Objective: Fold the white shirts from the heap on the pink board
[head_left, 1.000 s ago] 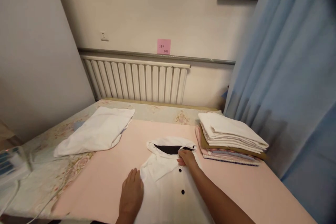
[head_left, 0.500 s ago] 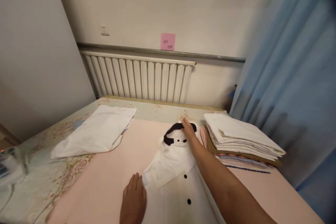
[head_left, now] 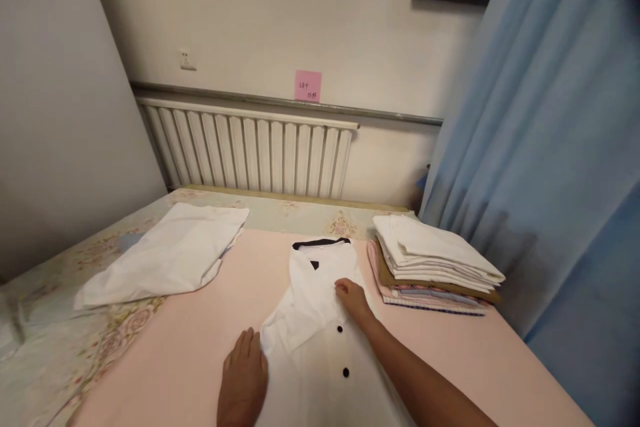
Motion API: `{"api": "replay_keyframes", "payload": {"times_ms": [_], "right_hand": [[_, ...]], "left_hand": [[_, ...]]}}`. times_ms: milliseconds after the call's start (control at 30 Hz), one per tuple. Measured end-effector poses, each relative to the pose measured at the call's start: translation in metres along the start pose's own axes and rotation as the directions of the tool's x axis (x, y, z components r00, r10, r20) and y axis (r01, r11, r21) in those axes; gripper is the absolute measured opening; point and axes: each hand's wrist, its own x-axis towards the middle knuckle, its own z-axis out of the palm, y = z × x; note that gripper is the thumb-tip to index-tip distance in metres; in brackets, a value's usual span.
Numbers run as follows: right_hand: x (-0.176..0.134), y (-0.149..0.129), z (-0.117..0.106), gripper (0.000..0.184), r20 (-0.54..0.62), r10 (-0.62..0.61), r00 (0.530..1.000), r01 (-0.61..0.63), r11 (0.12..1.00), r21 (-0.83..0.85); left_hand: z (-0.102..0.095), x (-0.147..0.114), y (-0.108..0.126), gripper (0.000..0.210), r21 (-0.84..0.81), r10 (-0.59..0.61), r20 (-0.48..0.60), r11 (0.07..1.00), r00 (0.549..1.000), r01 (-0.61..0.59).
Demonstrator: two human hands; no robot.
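Nearest us, our left hand [head_left: 243,377] rests palm down with its fingers straight and together, along the left edge of a white shirt [head_left: 317,380]; it grips nothing that we can see. The shirt lies front up before us, running out of view at the bottom, with two black buttons [head_left: 340,329] showing. Our right hand [head_left: 354,299] is over the upper front, fingers curled in; we cannot tell whether cloth is pinched between them. Beyond it the neck opening shows a black band [head_left: 320,242]. Under the shirt is a pink sheet [head_left: 210,320], spread on the floral-topped bench [head_left: 45,380].

Farther up, a loosely folded white cloth [head_left: 170,247] lies to our left, and a folded stack [head_left: 440,267], white over brown and patterned pieces, stands to our right beside a blue curtain [head_left: 520,147]. Past the bench we see a radiator [head_left: 250,153], and above it a pink note [head_left: 308,86].
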Motion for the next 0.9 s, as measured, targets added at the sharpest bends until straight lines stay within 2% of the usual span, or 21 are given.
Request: {"api": "replay_keyframes", "payload": {"times_ms": [167, 267, 367, 533, 567, 600, 667, 733, 800, 900], "right_hand": [[-0.068, 0.004, 0.004, 0.026, 0.023, -0.157, 0.987, 0.159, 0.983, -0.097], [-0.091, 0.016, 0.006, 0.032, 0.020, -0.312, 0.950, 0.309, 0.924, -0.227], [-0.097, 0.029, 0.006, 0.037, 0.029, -0.433, 0.901, 0.406, 0.817, -0.409], [-0.085, 0.037, 0.002, 0.042, 0.080, -0.482, 0.873, 0.419, 0.654, -0.630], [-0.081, 0.036, 0.001, 0.043, 0.093, -0.474, 0.876, 0.419, 0.651, -0.633], [-0.076, 0.035, 0.001, 0.044, 0.094, -0.447, 0.890, 0.410, 0.689, -0.597], [-0.065, 0.032, 0.000, 0.037, 0.067, -0.343, 0.937, 0.336, 0.835, -0.436], [-0.051, 0.031, -0.003, 0.023, 0.027, -0.202, 0.979, 0.203, 0.948, -0.245], [-0.033, 0.032, -0.009, 0.009, -0.040, -0.073, 0.997, 0.067, 0.989, -0.130], [-0.003, 0.038, -0.020, 0.012, -0.198, 0.145, 0.969, -0.143, 0.989, 0.026]], "left_hand": [[0.000, 0.001, 0.000, 0.042, -0.011, -0.018, 0.018, 1.000, 1.000, 0.019], [-0.001, 0.001, 0.001, 0.043, -0.010, -0.022, 0.035, 1.000, 0.999, 0.023], [-0.003, 0.002, 0.002, 0.043, 0.000, -0.025, 0.057, 1.000, 0.998, 0.025], [-0.005, 0.002, 0.003, 0.044, -0.004, -0.015, 0.051, 1.000, 0.999, 0.016], [-0.005, 0.002, 0.003, 0.044, -0.005, -0.015, 0.048, 1.000, 0.999, 0.015], [-0.005, 0.002, 0.003, 0.044, -0.005, -0.015, 0.047, 1.000, 0.999, 0.015], [-0.006, 0.002, 0.003, 0.043, -0.001, -0.011, 0.048, 1.000, 0.999, 0.011], [-0.006, 0.002, 0.003, 0.043, 0.006, -0.007, 0.047, 1.000, 0.999, 0.007], [-0.006, 0.002, 0.003, 0.043, 0.011, -0.003, 0.039, 1.000, 0.999, 0.003], [-0.007, 0.002, 0.004, 0.042, 0.017, 0.000, 0.034, 1.000, 0.999, -0.001]]}}
